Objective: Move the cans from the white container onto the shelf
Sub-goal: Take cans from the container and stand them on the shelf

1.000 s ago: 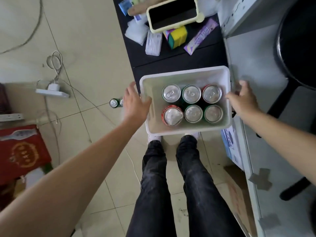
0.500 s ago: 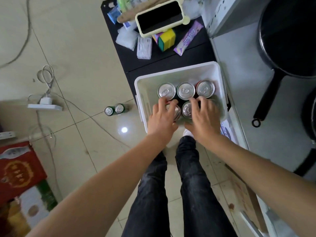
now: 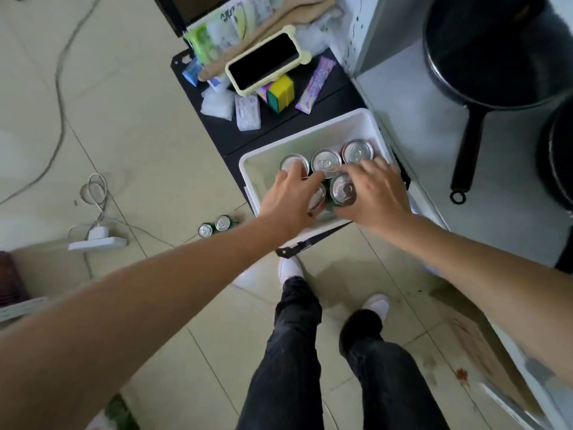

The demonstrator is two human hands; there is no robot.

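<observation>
The white container rests on the near end of a black shelf top. Three cans stand in its back row: one on the left, one in the middle and one on the right. My left hand reaches in from the left, its fingers curled over a red front-row can. My right hand wraps around the neighbouring front can, thumb at its near side. Any can further right in the front row is hidden under this hand.
A phone in a pale case, sponges, packets and wooden utensils crowd the far part of the black top. Two green cans stand on the tiled floor beside a power strip and cables. A black pan sits on the white counter at the right.
My hands left the container's outer sides and went inside onto the front-row cans. Since half a second ago their fingers have closed further around the cans, and the view has tilted.
</observation>
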